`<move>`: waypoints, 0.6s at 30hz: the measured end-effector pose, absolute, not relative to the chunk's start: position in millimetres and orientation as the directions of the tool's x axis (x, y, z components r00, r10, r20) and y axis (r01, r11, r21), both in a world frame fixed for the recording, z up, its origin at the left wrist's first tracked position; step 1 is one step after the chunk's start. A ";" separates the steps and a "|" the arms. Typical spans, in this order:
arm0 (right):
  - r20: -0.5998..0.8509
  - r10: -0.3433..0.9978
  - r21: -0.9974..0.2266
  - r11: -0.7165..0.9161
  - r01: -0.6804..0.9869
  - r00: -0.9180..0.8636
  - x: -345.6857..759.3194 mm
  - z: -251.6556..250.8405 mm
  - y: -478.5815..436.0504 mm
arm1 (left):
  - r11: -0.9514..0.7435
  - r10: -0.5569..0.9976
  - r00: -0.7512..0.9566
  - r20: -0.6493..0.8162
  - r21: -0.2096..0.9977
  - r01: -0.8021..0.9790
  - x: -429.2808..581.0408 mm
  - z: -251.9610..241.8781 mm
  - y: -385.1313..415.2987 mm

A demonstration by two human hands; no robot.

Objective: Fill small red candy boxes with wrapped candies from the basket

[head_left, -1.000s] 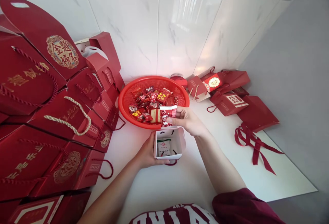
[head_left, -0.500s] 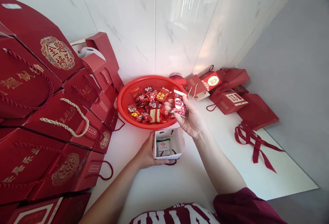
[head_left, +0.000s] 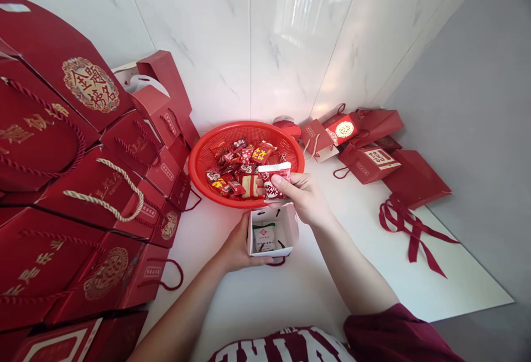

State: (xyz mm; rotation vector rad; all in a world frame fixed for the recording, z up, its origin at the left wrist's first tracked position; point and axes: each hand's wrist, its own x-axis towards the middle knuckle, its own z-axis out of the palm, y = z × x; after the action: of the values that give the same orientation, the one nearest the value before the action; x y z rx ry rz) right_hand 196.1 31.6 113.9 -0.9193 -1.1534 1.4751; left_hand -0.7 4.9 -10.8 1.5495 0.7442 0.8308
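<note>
My left hand (head_left: 244, 248) grips the lower left side of a small open box (head_left: 271, 253) with white inner walls. Inside the box lies a white packet (head_left: 264, 237) with red print and a green edge. Between the thumb and fingers of my right hand (head_left: 301, 193) is a red and white wrapped packet (head_left: 274, 181), tilted sideways above the box's back edge. Just behind, a red plastic basket (head_left: 194, 176) holds several wrapped sweets (head_left: 245, 155); the right hand and its packet overlap the basket's front right rim.
Stacked red gift boxes (head_left: 95, 185) with rope handles fill the left side. At the back right lie more red boxes (head_left: 369, 163) and a dark red ribbon (head_left: 415, 234). A tiled wall (head_left: 215, 46) stands behind the basket.
My right hand has moved slightly down and to the left, and its packet has turned from upright to sideways. The left hand and the box have stayed in place.
</note>
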 end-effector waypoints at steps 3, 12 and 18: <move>0.025 0.974 -0.971 -0.031 -0.237 -0.226 196.2 116.0 30.4 | -0.140 0.833 0.541 0.115 0.990 0.004 -0.8 -10.0 5.1; 0.054 0.980 -0.943 -0.014 -0.332 -0.193 191.9 116.0 32.5 | -0.125 0.841 0.530 0.110 0.992 -0.007 -0.2 -10.6 4.8; 0.066 0.981 -0.959 0.012 -0.282 -0.181 192.4 116.4 32.5 | -0.135 0.834 0.539 0.114 0.991 -0.001 -0.2 -10.5 5.2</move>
State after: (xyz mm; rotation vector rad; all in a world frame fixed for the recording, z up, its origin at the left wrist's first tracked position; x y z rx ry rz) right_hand 192.4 32.5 116.4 -0.8724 -1.1468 1.4367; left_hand -0.2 5.2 -10.5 1.5462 0.7380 0.8471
